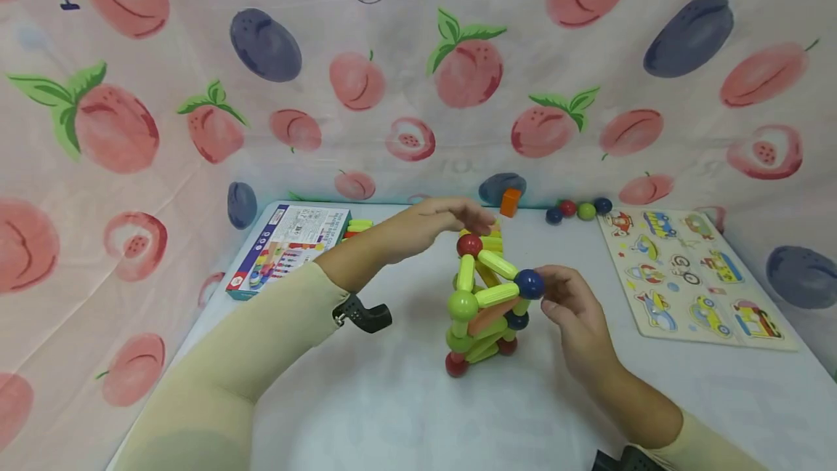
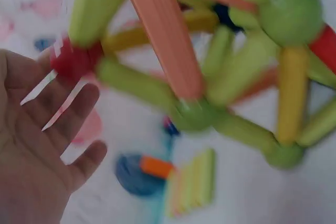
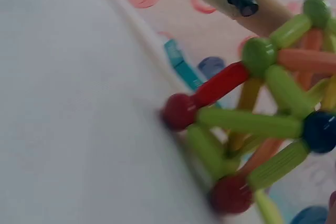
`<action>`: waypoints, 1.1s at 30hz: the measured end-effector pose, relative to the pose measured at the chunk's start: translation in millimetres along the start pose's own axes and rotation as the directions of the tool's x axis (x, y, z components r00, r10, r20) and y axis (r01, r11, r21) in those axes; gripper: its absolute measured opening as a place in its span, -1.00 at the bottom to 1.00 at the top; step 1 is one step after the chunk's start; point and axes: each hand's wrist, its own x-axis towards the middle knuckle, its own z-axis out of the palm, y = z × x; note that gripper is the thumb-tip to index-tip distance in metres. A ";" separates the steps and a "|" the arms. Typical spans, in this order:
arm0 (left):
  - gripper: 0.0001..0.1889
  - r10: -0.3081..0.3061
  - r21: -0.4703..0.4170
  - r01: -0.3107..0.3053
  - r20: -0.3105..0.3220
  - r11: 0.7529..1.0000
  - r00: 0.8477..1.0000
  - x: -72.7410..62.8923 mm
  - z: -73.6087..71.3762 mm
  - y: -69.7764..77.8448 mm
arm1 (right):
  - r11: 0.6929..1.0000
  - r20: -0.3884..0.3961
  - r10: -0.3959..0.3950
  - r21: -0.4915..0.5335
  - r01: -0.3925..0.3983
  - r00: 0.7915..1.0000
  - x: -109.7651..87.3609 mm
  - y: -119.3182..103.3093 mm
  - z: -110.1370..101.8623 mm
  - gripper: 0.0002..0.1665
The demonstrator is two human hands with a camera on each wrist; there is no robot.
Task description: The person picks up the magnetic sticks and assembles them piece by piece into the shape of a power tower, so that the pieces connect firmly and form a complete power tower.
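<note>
A tower of rods and balls (image 1: 487, 304) stands upright on the table, with light green, orange, yellow and red rods joined by green, red and dark blue balls. At its top, the straight fingers of my left hand (image 1: 434, 227) reach over the red ball (image 1: 469, 246); the left wrist view shows this hand (image 2: 47, 114) spread, its fingertips right at the red ball (image 2: 76, 59). On the tower's right side, my right hand (image 1: 578, 318) has bent fingers and thumb at the dark blue ball (image 1: 529, 284). Most of the right hand is outside the right wrist view.
Behind the tower lie several rods (image 1: 493, 242) and an orange block (image 1: 510, 202). A printed box (image 1: 288, 246) is at the left. Loose balls (image 1: 586, 211) lie at the back right, beside a picture puzzle board (image 1: 700, 278). A fruit-patterned cloth (image 1: 405, 78) hangs behind the table.
</note>
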 end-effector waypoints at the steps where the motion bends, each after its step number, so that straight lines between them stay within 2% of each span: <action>1: -0.52 -0.033 -0.029 0.033 -0.010 0.999 0.999 -2.5 -0.2 -9.5 | 0.994 0.008 0.054 -0.098 -0.053 0.999 -2.7 4.6 0.4 -0.55; 2: -0.50 -0.069 -0.033 0.069 -0.006 0.997 0.998 -5.6 0.7 -19.2 | 0.974 0.027 0.111 -0.200 -0.103 0.994 -5.6 9.4 0.9 -0.56; 3: -0.49 -0.099 -0.013 0.099 0.011 0.995 0.995 -8.5 3.1 -30.2 | 0.940 0.058 0.158 -0.314 -0.132 0.986 -8.0 14.7 1.6 -0.58; 6: -0.55 -0.184 0.107 0.176 0.075 0.979 0.980 -18.9 16.9 -62.6 | 0.816 0.155 0.244 -0.566 -0.117 0.957 -13.1 31.3 4.3 -0.61; 7: -0.56 -0.211 0.154 0.196 0.082 0.968 0.974 -22.8 22.9 -71.6 | 0.795 0.184 0.257 -0.598 -0.099 0.949 -13.6 36.2 5.3 -0.58; 9: -0.61 -0.225 0.235 0.205 0.060 0.950 0.973 -29.4 34.8 -87.0 | 0.777 0.223 0.250 -0.626 -0.058 0.942 -12.9 43.9 6.7 -0.57; 12: -0.67 -0.208 0.296 0.211 -0.041 0.932 0.977 -37.6 50.2 -103.2 | 0.775 0.241 0.231 -0.631 -0.029 0.942 -6.7 50.2 5.7 -0.60; 15: -0.74 -0.158 0.300 0.194 -0.141 0.934 0.977 -42.6 59.9 -114.9 | 0.778 0.251 0.224 -0.628 -0.017 0.942 5.5 54.3 1.4 -0.60; 17: -0.76 -0.125 0.298 0.177 -0.186 0.938 0.975 -44.4 64.4 -121.3 | 0.781 0.255 0.235 -0.624 -0.026 0.938 15.2 58.0 -2.5 -0.59; 22: -0.79 -0.088 0.275 0.159 -0.253 0.948 0.963 -41.7 70.6 -128.1 | 0.800 0.267 0.276 -0.596 -0.067 0.923 36.7 69.3 -12.7 -0.53; 25: -0.78 -0.100 0.270 0.177 -0.275 0.947 0.956 -38.6 70.4 -125.6 | 0.809 0.275 0.277 -0.584 -0.069 0.921 42.7 71.6 -16.0 -0.52; 27: -0.74 -0.121 0.285 0.202 -0.276 0.937 0.953 -40.0 65.0 -122.5 | 0.812 0.276 0.277 -0.579 -0.071 0.920 43.4 71.7 -16.8 -0.53; 28: -0.72 -0.125 0.327 0.216 -0.278 0.920 0.952 -42.6 59.4 -121.4 | 0.814 0.278 0.281 -0.576 -0.074 0.919 43.2 71.1 -16.8 -0.52; 29: -0.71 -0.120 0.394 0.230 -0.286 0.890 0.951 -46.5 52.1 -120.5 | 0.814 0.274 0.284 -0.576 -0.080 0.919 42.6 70.9 -17.0 -0.51; 30: -0.69 -0.113 0.478 0.253 -0.304 0.841 0.946 -51.8 43.1 -121.3 | 0.814 0.269 0.286 -0.574 -0.085 0.920 41.9 70.9 -17.2 -0.52; 31: -0.69 -0.105 0.565 0.290 -0.336 0.773 0.936 -58.2 32.9 -121.8 | 0.815 0.264 0.285 -0.572 -0.088 0.922 41.4 70.8 -17.2 -0.53; 32: -0.70 -0.099 0.647 0.339 -0.378 0.683 0.920 -65.6 22.0 -122.9 | 0.818 0.261 0.283 -0.569 -0.089 0.923 41.0 70.7 -17.2 -0.54; 33: -0.70 -0.098 0.711 0.398 -0.424 0.579 0.900 -73.6 11.3 -124.7 | 0.821 0.264 0.280 -0.565 -0.087 0.923 40.8 70.4 -17.3 -0.54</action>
